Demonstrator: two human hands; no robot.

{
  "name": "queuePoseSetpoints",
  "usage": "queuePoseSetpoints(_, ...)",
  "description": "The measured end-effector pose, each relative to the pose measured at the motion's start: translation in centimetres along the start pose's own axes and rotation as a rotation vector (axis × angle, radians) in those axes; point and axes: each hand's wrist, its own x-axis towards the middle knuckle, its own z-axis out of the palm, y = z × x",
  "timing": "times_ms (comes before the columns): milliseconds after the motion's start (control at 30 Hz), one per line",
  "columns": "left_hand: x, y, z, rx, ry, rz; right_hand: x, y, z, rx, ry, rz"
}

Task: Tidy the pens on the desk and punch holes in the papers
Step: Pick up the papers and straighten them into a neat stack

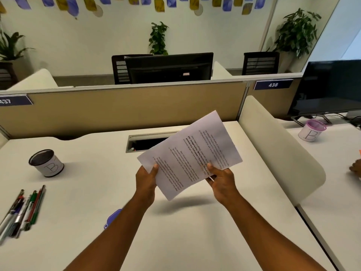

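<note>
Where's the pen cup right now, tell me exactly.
In the head view the pen cup stands on the left side of the desk, beyond the loose pens and well left of the papers both hands hold.

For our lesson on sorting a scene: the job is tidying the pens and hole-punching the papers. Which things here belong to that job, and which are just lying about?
Belongs to the job:
papers, held in left hand and right hand
pens
black pen cup
purple punch, partly hidden

Just lying about:
near monitor
pink-rimmed cup
far monitor
</note>
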Motion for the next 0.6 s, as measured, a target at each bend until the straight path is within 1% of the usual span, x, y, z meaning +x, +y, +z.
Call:
queuePoseSetpoints(67,0.4,0.0,-0.7,0.1,0.036,0.066,0.7,-1.2,-1.1,0.0,0.051,-0.06)
queuePoseSetpoints(133,0.6,0.0,-1.4,0.169,0.059,0.108,1.3,-2.6,-2.3,-0.085,0.075,-0.129)
queuePoseSetpoints(233,0.5,-0.2,-1.7,0.248,0.078,0.151,1.6,-4.1,-3.3,-0.375,0.081,-0.26)
queuePoseSetpoints(300,0.2,-0.4,-1.3,0.283,0.072,0.18,1.4,-4.5,-3.0,-0.56,0.033,-0.321)
queuePoseSetpoints(333,0.0,-0.5,-1.1,0.296,0.069,0.192,1.4,-4.4,-2.8,-0.614,0.013,-0.337)
queuePoseSetpoints(400,-0.3,-0.6,-0.7,0.32,0.071,0.207,1.3,-4.0,-2.6,-0.665,0.013,-0.363)
queuePoseSetpoints(467,-0.4,-0.8,-0.8,0.34,0.077,0.219,1.2,-3.1,-3.0,-0.653,0.049,-0.369)
queuePoseSetpoints(600,-0.3,-2.1,-2.0,0.361,0.067,0.157,0.5,-0.7,-5.1,-0.642,0.09,-0.29)
